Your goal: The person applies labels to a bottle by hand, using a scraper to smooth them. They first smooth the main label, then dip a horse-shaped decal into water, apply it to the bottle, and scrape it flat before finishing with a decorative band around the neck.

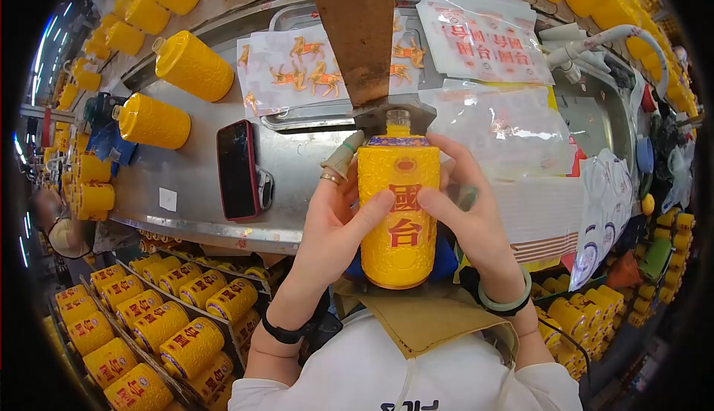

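Observation:
A yellow embossed bottle [399, 255] with a clear glass neck and a blue patterned shoulder band stands between my hands, close to my apron. Red characters run down its front. My left hand [338, 210] grips it from the left, thumb pressed on the lettering and a finger cot on one finger. From the right, my right hand [465, 206] holds the same bottle, its thumb on the other edge of the characters. Fingers behind the bottle are partly hidden. Just beyond it, a brown upright post [353, 31] rises from the metal worktop [186, 180].
Two plain yellow bottles [193, 66] and a phone [238, 169] lie on the left. Decal sheets with golden animals [297, 69] and red characters [480, 35] lie behind, with a paper stack [539, 214] at right. Crates of lettered bottles [156, 325] sit below left. A hose [610, 35] curves at right.

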Motion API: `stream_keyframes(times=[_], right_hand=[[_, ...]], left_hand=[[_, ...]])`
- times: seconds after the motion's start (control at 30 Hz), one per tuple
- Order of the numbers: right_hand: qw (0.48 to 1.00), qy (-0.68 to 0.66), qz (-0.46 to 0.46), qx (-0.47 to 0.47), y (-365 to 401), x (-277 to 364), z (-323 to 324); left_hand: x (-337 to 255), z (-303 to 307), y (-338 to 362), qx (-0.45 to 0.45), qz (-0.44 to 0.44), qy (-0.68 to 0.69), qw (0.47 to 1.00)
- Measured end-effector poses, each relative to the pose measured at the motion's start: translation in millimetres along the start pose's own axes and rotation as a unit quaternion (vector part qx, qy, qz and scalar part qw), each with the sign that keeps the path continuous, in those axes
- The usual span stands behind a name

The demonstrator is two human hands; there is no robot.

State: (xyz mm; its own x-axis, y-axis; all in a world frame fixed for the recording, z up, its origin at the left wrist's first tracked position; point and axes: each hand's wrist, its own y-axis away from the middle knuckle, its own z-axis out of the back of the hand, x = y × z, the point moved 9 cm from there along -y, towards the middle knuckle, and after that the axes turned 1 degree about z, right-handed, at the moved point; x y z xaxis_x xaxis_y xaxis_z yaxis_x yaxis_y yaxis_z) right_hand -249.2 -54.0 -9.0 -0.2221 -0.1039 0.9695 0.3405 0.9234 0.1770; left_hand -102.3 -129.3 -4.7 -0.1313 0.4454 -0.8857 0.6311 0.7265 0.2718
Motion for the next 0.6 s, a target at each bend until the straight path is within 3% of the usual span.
stream_keyframes(times=[0.6], right_hand=[[1.0, 0.005, 0.024, -0.007, -0.6, -1.8, 0.3]], left_hand=[[-1.6, -0.9, 1.0, -0.005, -0.017, -0.027, 0.999]])
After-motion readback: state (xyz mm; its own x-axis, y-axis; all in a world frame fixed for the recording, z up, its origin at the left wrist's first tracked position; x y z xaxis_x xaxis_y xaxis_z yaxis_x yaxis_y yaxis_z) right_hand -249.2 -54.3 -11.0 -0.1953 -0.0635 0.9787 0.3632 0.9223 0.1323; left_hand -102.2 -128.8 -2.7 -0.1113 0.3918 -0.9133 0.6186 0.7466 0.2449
